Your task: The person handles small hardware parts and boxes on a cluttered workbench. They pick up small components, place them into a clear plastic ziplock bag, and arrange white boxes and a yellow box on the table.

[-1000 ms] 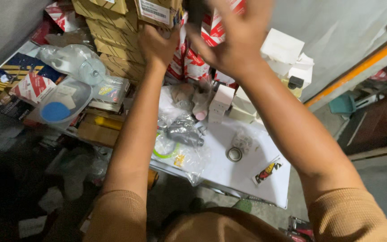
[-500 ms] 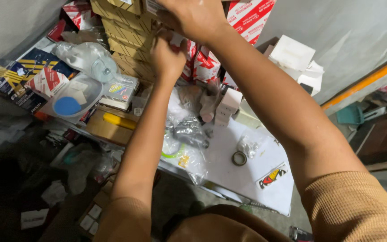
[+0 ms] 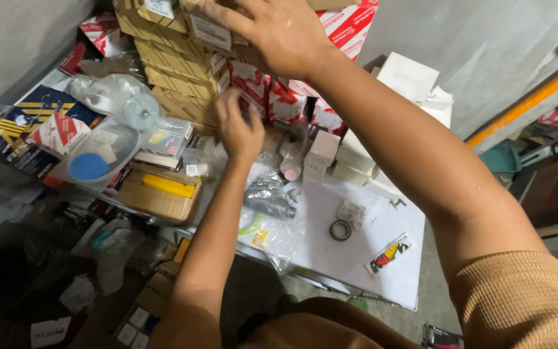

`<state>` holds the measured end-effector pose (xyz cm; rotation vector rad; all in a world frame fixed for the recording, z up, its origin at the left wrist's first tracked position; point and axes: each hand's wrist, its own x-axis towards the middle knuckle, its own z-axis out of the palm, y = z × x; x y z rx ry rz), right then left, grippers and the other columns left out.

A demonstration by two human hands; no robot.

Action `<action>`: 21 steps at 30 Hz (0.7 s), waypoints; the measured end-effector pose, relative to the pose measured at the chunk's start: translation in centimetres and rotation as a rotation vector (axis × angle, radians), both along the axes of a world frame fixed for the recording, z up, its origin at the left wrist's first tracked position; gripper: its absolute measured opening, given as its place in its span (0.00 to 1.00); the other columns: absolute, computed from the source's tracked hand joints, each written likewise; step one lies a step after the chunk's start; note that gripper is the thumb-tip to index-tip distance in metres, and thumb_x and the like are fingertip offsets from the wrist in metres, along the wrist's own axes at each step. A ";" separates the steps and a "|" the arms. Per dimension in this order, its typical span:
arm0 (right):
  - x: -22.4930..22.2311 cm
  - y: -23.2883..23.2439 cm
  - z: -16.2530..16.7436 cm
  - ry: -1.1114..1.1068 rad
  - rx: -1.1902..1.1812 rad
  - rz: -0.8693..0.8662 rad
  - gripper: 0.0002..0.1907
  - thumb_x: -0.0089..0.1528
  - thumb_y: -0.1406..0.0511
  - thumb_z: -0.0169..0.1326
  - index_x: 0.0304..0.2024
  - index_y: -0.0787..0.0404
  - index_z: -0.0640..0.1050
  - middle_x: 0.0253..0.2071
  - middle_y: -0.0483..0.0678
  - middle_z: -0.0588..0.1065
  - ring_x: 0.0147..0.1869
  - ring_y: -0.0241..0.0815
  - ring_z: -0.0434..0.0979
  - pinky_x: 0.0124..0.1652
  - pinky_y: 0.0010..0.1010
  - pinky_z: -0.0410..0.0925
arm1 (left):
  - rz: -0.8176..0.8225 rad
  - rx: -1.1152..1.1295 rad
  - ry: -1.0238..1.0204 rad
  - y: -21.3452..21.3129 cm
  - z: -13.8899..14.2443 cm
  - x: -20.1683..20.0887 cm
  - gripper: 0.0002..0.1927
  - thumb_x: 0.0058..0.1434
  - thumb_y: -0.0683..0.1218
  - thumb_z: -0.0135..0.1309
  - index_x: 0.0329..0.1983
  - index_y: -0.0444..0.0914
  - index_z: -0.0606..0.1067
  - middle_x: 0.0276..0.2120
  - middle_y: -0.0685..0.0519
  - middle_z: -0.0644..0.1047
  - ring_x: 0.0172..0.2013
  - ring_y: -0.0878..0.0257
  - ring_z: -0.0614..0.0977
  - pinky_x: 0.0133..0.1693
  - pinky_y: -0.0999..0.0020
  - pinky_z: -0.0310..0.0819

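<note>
My right hand (image 3: 276, 32) lies with spread fingers on the top of a stack of brown cardboard boxes (image 3: 175, 71), over a box with a white label (image 3: 209, 31). My left hand (image 3: 237, 126) is lower, fingers curled against small red-and-white boxes (image 3: 253, 84) that stand under and beside the stack. Whether it grips one is hidden by the back of the hand. More red-and-white boxes (image 3: 350, 22) sit behind my right wrist.
A white table top (image 3: 350, 258) carries a dark ring (image 3: 340, 230), clear plastic bags with metal parts (image 3: 269, 203), a sticker (image 3: 389, 253) and small pale boxes (image 3: 321, 152). At left are a clear lamp cover (image 3: 114, 97), a tub with a blue lid (image 3: 92, 161) and an open brown box (image 3: 159, 194).
My left hand has come down from the top of the stack to the red-and-white boxes below. My right hand has stayed up on the stack's top boxes.
</note>
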<state>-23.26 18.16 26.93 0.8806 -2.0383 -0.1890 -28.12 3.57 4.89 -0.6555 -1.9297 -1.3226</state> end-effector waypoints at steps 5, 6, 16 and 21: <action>0.3 0.0 0.0 -0.112 -0.039 -0.050 0.32 0.62 0.60 0.65 0.68 0.49 0.72 0.52 0.51 0.77 0.48 0.53 0.78 0.39 0.44 0.71 | 0.204 -0.172 -0.095 2.6 0.1 0.3 0.22 0.60 0.49 0.62 0.55 0.38 0.72 0.55 0.43 0.73 0.59 0.40 0.72 0.64 0.42 0.60; 0.2 -0.1 0.0 -0.129 -0.051 -0.107 0.31 0.62 0.59 0.66 0.68 0.47 0.73 0.49 0.52 0.77 0.45 0.55 0.78 0.37 0.45 0.70 | 0.213 -0.180 -0.087 2.9 0.6 0.5 0.22 0.58 0.50 0.63 0.53 0.38 0.72 0.54 0.43 0.74 0.58 0.39 0.72 0.60 0.43 0.61; -0.7 0.3 0.0 -0.064 -0.147 -0.137 0.27 0.58 0.59 0.66 0.59 0.51 0.76 0.41 0.52 0.78 0.40 0.55 0.79 0.35 0.47 0.70 | 0.030 0.217 0.265 0.8 9.0 3.3 0.39 0.69 0.45 0.63 0.77 0.40 0.57 0.76 0.42 0.53 0.74 0.44 0.57 0.74 0.52 0.52; -0.3 3.5 0.1 -0.165 -0.179 -0.169 0.15 0.68 0.53 0.63 0.47 0.55 0.79 0.32 0.49 0.79 0.30 0.53 0.79 0.26 0.45 0.69 | 0.101 0.005 0.322 0.3 12.3 2.1 0.33 0.68 0.45 0.62 0.75 0.42 0.65 0.75 0.45 0.59 0.73 0.45 0.61 0.74 0.54 0.53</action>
